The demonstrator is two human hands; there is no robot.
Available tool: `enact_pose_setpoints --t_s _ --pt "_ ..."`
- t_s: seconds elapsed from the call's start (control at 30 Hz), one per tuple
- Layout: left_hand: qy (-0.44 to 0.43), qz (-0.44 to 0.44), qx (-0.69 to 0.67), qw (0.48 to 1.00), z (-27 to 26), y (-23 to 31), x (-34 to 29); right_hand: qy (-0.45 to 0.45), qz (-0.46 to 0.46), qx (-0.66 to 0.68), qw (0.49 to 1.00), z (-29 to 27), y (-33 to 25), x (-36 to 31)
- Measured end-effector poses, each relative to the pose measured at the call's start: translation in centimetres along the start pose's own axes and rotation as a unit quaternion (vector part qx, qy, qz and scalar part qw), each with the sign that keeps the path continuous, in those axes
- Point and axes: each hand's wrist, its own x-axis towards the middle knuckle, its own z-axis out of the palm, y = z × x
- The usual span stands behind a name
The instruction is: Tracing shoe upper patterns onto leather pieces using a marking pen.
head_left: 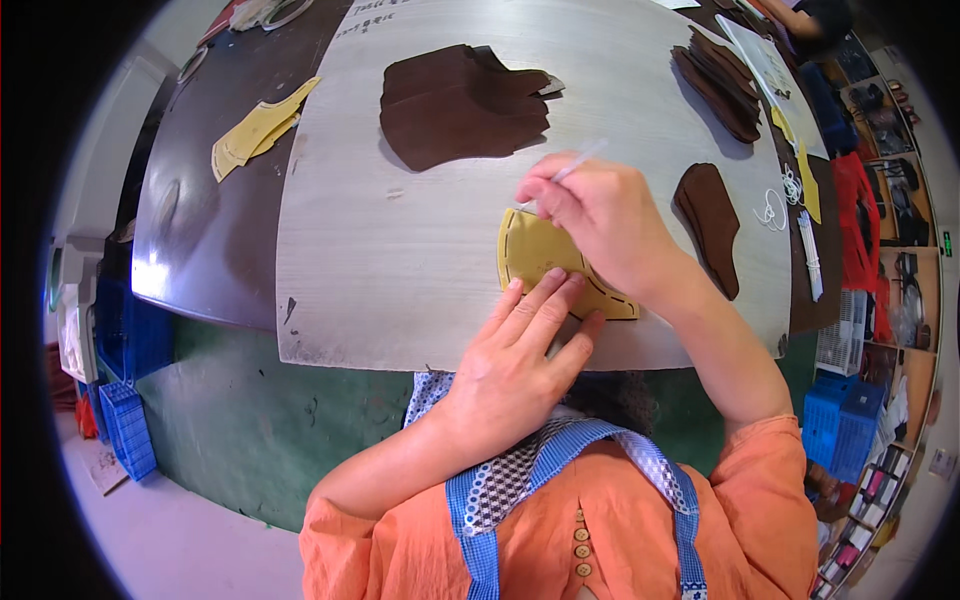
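A curved yellow pattern piece (527,248) with dashed slots along its edges lies near the front of the pale board (370,270). Flat on its lower part rests my left hand (525,340), fingers stretched out. My right hand (600,205) grips a slim whitish pen (585,160), its tip down by the pattern's upper edge; the fingers partly hide the tip. Whatever lies under the pattern is mostly covered. Ahead of my hands is a fanned stack of dark brown leather-like pieces (450,110). To the right lies a smaller brown stack (708,225).
Another brown stack (715,85) sits at the far right of the board. Yellow patterns (255,130) lie on the dark table to the left. White cord (770,210) and a bundle of white sticks (810,255) edge the right side. Another person's arm (795,18) shows far right.
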Motion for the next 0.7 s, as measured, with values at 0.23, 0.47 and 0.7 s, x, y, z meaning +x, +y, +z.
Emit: enact_pose_setpoints --t_s 0.23,0.47,0.7 --pt "-0.021 0.015 -0.010 1.000 0.3 -0.2 -0.4 -0.083 -0.075 0.037 0.993 0.8 -0.3 -2.1" --pt "-0.023 -0.006 -0.002 1.000 0.0 0.1 -0.2 0.019 0.117 0.046 0.992 -3.3 -0.3 -3.0" --pt "-0.040 0.003 -0.007 0.999 -0.2 0.0 0.0 -0.005 0.072 -0.048 0.996 -4.0 -1.3 -10.1"
